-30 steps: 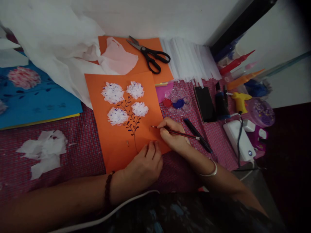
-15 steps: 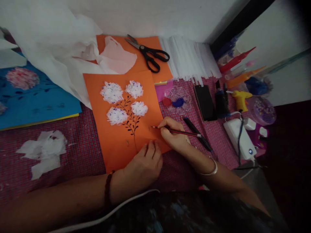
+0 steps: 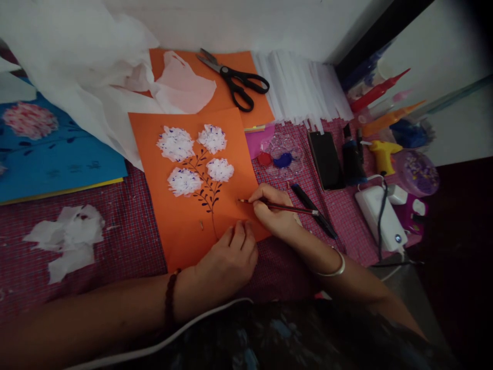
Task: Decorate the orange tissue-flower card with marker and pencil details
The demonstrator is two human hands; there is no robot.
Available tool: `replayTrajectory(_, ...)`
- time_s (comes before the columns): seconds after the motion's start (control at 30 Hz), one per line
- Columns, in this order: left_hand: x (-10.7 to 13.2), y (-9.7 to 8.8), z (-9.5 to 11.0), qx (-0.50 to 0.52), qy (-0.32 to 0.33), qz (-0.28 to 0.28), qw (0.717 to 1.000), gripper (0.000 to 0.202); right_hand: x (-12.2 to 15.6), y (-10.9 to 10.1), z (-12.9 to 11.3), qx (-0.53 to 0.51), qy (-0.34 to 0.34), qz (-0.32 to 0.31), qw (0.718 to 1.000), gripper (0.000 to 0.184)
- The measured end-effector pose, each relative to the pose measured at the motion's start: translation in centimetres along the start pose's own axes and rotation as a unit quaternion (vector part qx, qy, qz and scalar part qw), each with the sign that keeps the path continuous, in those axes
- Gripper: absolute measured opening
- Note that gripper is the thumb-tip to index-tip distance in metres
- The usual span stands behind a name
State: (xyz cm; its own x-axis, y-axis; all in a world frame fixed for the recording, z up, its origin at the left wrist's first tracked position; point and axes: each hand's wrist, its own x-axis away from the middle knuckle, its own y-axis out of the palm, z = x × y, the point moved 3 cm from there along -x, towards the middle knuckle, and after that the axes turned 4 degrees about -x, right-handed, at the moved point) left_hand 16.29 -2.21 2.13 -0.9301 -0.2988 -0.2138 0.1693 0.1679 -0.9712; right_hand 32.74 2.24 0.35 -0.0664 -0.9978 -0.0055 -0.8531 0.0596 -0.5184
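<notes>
An orange sheet (image 3: 177, 216) lies in front of me, bearing white tissue flowers (image 3: 191, 154) and a dark painted stem with leaves (image 3: 206, 187). My right hand (image 3: 274, 213) is closed on a thin red pencil (image 3: 285, 208), its tip resting on the sheet to the right of the stem. My left hand (image 3: 227, 262) lies on the sheet's lower edge with fingers together and pressed down, holding nothing.
Black scissors (image 3: 234, 82) lie on another orange sheet at the back. To the right are a paint palette (image 3: 281, 156), a black phone (image 3: 326, 159), a black pen (image 3: 314, 210), glue bottles (image 3: 379, 92), a yellow glue gun (image 3: 383, 154) and a white charger (image 3: 379, 221). Blue card (image 3: 57, 154) and tissue scraps (image 3: 65, 239) lie left.
The view has shifted slightly. Both hands stay in place; the pencil tip has edged a little to the left on the orange sheet.
</notes>
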Motion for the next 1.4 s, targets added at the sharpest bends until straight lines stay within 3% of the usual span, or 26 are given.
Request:
replayTrajectory(0.2,0.06,0.02,-0.05,0.002,-0.002,0.002,1.000,0.037,0.05,-0.06,0.07,-0.033,-0.023,-0.002,0.999,0.014)
replayTrajectory(0.53,-0.01,-0.08,-0.06,-0.002,0.000,-0.007,1.000,0.037,0.07,-0.03,-0.01,0.001,-0.012,0.005,1.000,0.013)
replayTrajectory(0.73,0.10,0.04,-0.04,0.005,-0.001,0.000,1.000,0.039,0.03,0.03,0.46,-0.058,-0.045,0.024,0.997,0.015)
replayTrajectory(1.4,0.18,0.03,-0.03,-0.001,-0.001,-0.005,1.000,0.038,-0.11,0.03,0.01,-0.045,-0.022,0.003,0.999,0.013)
